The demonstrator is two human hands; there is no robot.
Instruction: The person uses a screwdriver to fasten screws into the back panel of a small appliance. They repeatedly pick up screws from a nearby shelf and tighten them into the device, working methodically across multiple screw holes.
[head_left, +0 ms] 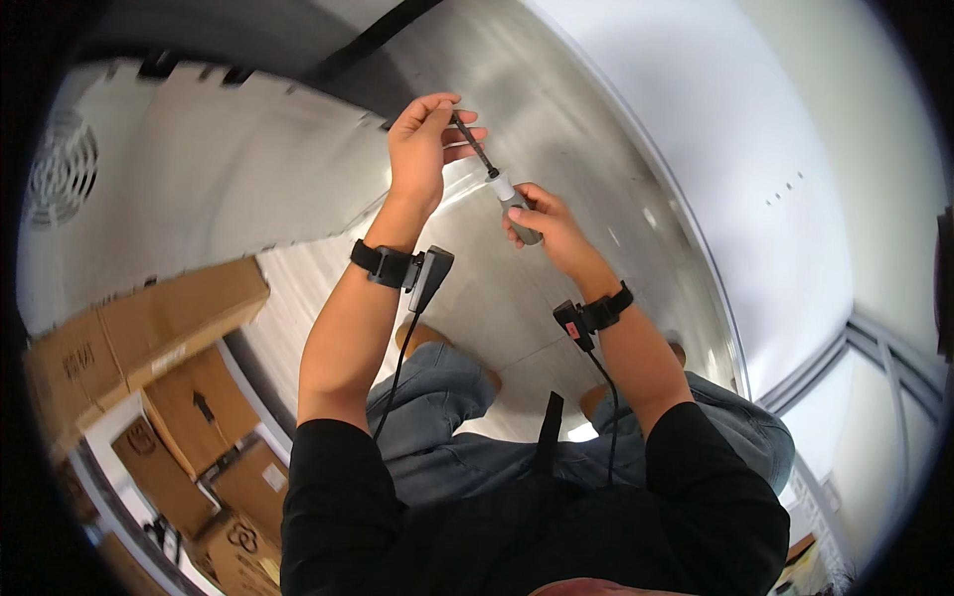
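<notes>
A screwdriver with a grey handle, white collar and long dark shaft [476,145] is held up at a slant between my hands. My right hand [553,230] is closed around its grey handle, with the thumb lying along the side. At the far end of the shaft, my left hand [421,144] pinches near the tip with thumb and forefinger, while its other fingers stretch out behind the shaft. The tip itself is partly hidden by these fingers. Each wrist wears a black strap with a small cabled device.
A pale panel [238,164] with a round vent [62,169] stands at the left. Several cardboard boxes [174,323] are stacked at the lower left. Along the right runs a large white panel [696,129] with a metal frame. Grey floor [517,338] lies beneath my hands.
</notes>
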